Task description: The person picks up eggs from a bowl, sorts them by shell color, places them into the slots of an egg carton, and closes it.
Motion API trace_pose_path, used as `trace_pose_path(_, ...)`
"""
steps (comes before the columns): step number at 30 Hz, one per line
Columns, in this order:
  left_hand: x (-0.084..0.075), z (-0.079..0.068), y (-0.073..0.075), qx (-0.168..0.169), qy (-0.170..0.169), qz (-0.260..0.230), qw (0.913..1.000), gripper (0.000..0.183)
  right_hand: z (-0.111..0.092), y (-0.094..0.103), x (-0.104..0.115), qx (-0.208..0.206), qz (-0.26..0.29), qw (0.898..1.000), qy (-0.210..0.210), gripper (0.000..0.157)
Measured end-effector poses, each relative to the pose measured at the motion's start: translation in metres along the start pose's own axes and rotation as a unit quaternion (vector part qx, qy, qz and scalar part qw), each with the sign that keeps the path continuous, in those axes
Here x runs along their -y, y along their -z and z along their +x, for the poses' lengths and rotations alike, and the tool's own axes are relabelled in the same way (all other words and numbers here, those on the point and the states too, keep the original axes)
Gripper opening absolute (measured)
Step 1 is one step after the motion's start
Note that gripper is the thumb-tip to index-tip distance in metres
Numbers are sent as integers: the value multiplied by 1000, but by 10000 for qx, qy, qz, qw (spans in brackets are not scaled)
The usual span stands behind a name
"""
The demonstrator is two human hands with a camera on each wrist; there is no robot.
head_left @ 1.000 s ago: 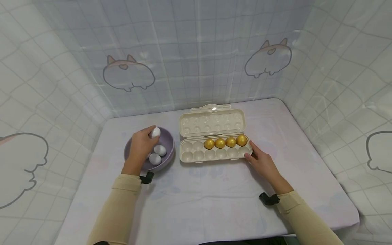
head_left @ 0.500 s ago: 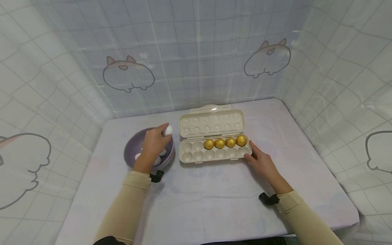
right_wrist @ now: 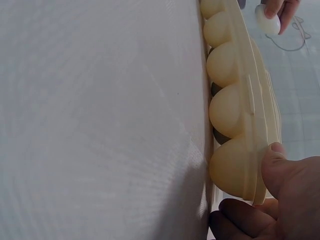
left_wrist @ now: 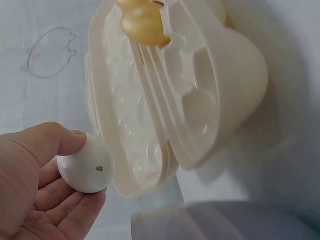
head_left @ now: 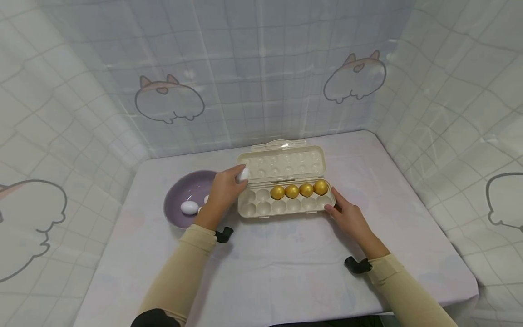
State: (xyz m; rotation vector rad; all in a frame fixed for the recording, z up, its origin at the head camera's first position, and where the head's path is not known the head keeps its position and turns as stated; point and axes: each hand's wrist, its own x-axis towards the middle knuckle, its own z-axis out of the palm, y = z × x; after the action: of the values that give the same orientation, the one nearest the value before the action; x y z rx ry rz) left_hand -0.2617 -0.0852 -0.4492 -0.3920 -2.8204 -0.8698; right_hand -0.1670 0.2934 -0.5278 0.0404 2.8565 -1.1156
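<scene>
In the head view my left hand (head_left: 224, 188) holds a white egg (head_left: 243, 175) beside the left end of the open cream egg carton (head_left: 255, 213). Thumb and fingers pinch the egg, and its shell shows a small dark spot in the left wrist view. The carton's lid (head_left: 282, 165) lies back behind its base. Several golden eggs (head_left: 292, 191) sit in the right part of the back row; the front row's hollows show bare. My right hand (head_left: 349, 217) grips the carton's right end, its thumb (right_wrist: 275, 172) on the rim and its fingers underneath.
A purple bowl (head_left: 172, 197) stands left of the carton, partly hidden by my left forearm. A white egg (head_left: 189, 207) and parts of others lie in it. Pale cloth covers the table (head_left: 261, 272); checked curtains (head_left: 253, 81) hang behind and at both sides.
My left hand has carried the white egg rightward from over the bowl to the carton's left end, uncovering the bowl's left side. My right hand keeps its grip on the carton.
</scene>
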Motion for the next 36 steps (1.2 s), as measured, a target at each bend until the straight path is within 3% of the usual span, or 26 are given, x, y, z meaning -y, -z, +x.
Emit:
trace_pose_path(12,-17,6,-15,144,-351,-138,9992,51,1,0,0,-33,-14,10000,82,79)
trace_pose_path(29,-42,7,-36,701,-423,-498,9954,53,1,0,-2,-76,-75,9998,159,79)
trace_pose_path(36,-52,7,-49,711,-655,-441,9943,53,0,0,-1,-74,-2,9999,156,79)
